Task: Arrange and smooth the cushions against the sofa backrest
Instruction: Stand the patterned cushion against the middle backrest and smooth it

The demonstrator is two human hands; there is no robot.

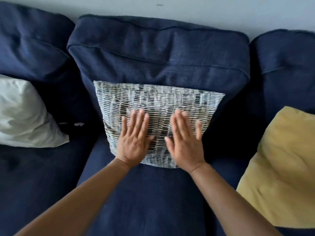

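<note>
A patterned black-and-white cushion [158,99] leans upright against the middle back cushion [158,53] of a navy sofa. My left hand [133,138] lies flat on its lower left part, fingers spread. My right hand [185,140] presses flat on its lower right part, fingers apart. Neither hand grips anything. A pale white cushion [25,114] rests at the left against the left backrest. A yellow cushion [281,167] leans at the right.
The navy seat cushion [144,201] stretches below the patterned cushion. Left back cushion [30,41] and right back cushion [284,53] flank the middle one. A light wall [187,9] runs behind the sofa.
</note>
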